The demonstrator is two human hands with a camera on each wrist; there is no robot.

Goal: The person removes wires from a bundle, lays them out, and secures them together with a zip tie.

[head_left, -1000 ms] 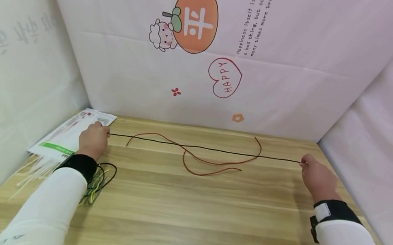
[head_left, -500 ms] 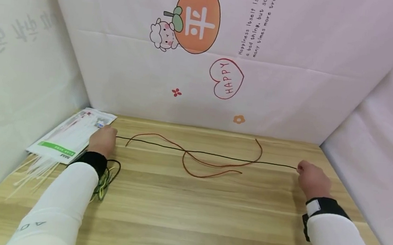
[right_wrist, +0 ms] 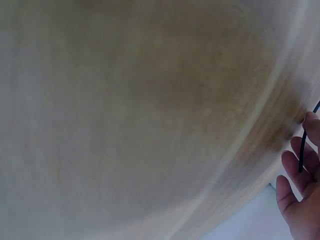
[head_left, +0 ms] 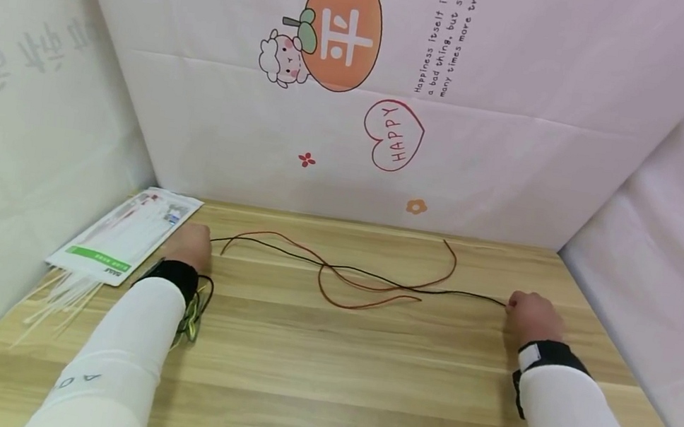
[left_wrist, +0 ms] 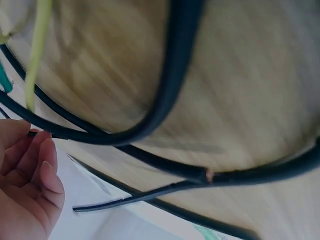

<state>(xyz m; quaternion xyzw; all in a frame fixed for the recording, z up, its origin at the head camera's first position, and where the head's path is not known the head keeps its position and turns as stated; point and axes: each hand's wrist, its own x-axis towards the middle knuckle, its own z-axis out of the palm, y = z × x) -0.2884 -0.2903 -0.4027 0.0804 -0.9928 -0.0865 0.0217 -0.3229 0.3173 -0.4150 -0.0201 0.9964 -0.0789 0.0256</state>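
Observation:
In the head view a thin black wire [head_left: 286,252] stretches between my two hands with slight waves. My left hand [head_left: 192,246] pinches its left end, and my right hand [head_left: 534,318] pinches the other. Beneath it a red wire [head_left: 351,307] lies in loose curves on the table, crossed by the black one. In the right wrist view the black wire's tip [right_wrist: 301,159] pokes out past my thumb, over the fingers. Close by my left wrist lies a bundle of black, yellow and green wires [head_left: 193,316]; one black wire [left_wrist: 160,95] looms large in the left wrist view.
A white packet [head_left: 128,233] with a green stripe lies at the left, white zip ties [head_left: 65,300] sticking out of it. Printed white cloth [head_left: 212,126] hangs at the back and on both sides of the wooden table [head_left: 346,385].
Both hands have come inward, the left moving right and the right moving left and nearer. The black wire, nearly straight before, now sags in gentle waves. The red wire stays put.

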